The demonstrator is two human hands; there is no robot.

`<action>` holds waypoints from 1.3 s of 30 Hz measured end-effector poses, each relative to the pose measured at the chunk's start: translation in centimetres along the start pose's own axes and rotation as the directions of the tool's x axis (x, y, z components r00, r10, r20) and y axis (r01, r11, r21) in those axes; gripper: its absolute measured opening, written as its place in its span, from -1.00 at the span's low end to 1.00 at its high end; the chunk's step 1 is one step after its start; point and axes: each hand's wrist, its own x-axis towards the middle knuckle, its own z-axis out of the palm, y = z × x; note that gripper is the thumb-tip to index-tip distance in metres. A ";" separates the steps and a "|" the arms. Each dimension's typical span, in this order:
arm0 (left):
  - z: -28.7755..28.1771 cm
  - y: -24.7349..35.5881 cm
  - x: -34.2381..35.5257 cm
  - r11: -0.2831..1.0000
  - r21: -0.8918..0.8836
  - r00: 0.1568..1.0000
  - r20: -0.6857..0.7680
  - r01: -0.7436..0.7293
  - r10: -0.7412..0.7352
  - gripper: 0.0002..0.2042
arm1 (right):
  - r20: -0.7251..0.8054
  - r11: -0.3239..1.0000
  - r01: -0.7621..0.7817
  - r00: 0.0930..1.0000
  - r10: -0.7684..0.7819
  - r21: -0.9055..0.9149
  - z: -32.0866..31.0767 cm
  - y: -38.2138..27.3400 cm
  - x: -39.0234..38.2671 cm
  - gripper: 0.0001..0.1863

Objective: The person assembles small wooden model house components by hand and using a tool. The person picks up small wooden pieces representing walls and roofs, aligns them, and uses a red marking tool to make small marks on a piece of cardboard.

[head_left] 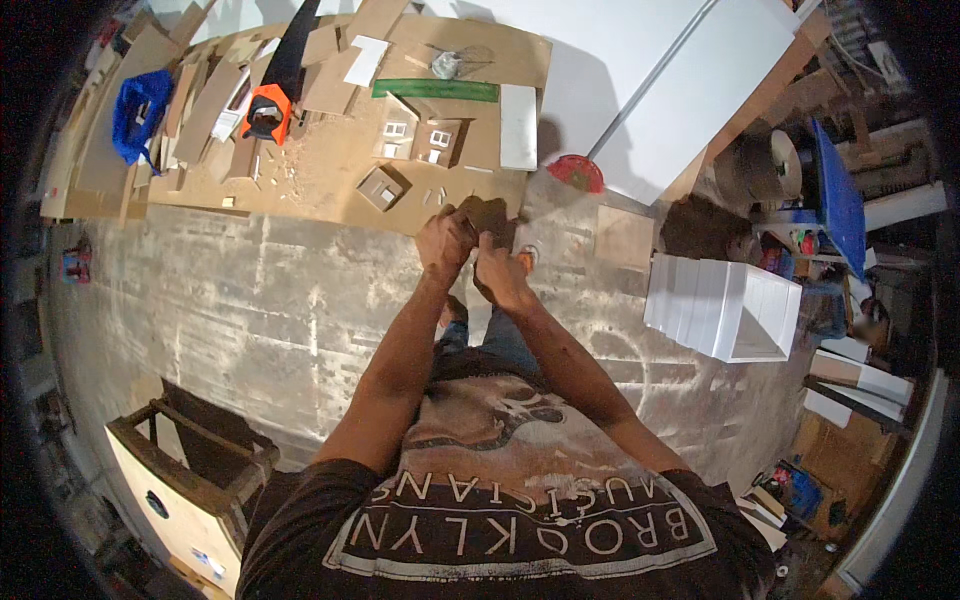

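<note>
My left hand (447,240) and my right hand (500,272) come together at the near edge of the worktable (340,205). Both have their fingers closed on a dark brown flat piece (490,213), which the fingers partly cover; its material is unclear. Just beyond my left hand lie a small open brown box (383,188) and a few thin pale strips (434,196). Behind them stand two small model house walls, a left one (397,128) and a right one (440,140), with white window frames. A green strip (435,90) and a white rectangular sheet (518,128) lie around them.
A handsaw (267,113) with an orange handle rests at the left among board offcuts (330,80) and shavings. Farther left is a blue bag (142,115). A large white panel (690,90), a red rounded piece (575,173) and a white open box (725,308) occupy the right.
</note>
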 end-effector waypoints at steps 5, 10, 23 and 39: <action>0.2 -0.4 0.0 1.000 0.029 1.000 -0.025 0.000 0.001 -0.87 | -0.031 0.995 0.075 0.997 -0.077 -0.060 1.0 0.9 -2.8 -0.44; 0.5 -0.9 0.0 0.999 0.003 0.997 0.049 0.052 -0.052 -0.87 | -0.015 0.996 0.087 0.996 -0.086 0.018 1.2 1.6 -2.9 -0.40; 0.7 -3.0 -0.9 0.922 -0.360 0.990 0.027 0.141 -0.141 -0.82 | -0.174 0.962 0.137 0.980 -0.096 0.237 1.3 4.7 -1.5 -0.59; 1.3 -4.1 -1.1 0.897 -0.443 0.997 -0.062 0.006 -0.037 -0.67 | -0.243 0.979 0.114 0.968 -0.070 0.171 2.0 5.8 -0.2 -0.42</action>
